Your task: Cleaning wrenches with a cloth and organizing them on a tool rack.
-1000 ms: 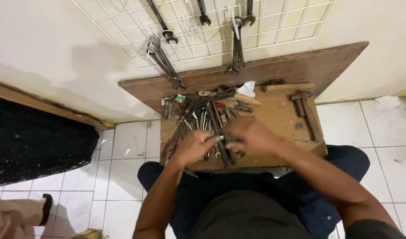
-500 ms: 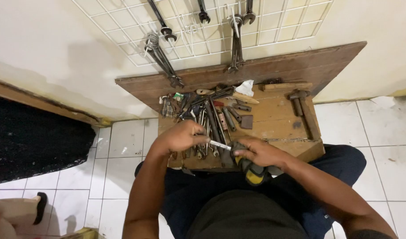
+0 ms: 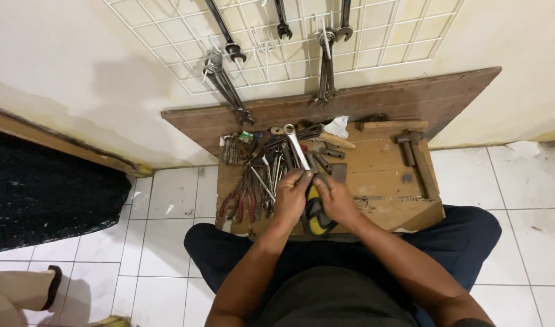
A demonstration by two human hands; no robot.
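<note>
I sit on a white tiled floor with a low wooden board (image 3: 386, 206) across my lap. My right hand (image 3: 339, 201) is closed on a tool with a yellow and black handle (image 3: 314, 213) that points away from me. My left hand (image 3: 291, 195) is next to it, its fingers pinched at the tool's far end. A silver open-ended wrench (image 3: 295, 144) lies just beyond those fingers; whether they touch it I cannot tell. A heap of pliers and wrenches (image 3: 259, 175) lies to the left of my hands.
A hammer (image 3: 412, 154) and a wooden stick (image 3: 391, 125) lie on the board's right side, a white rag (image 3: 337, 126) at its back. Wrenches (image 3: 326, 66) hang on a white wire grid on the wall. A black mat (image 3: 41, 200) lies left; another person's foot (image 3: 23, 293) shows at lower left.
My hands drew together at the board's middle. The yellow-handled tool went from lying sideways under my right hand to pointing away from me between both hands.
</note>
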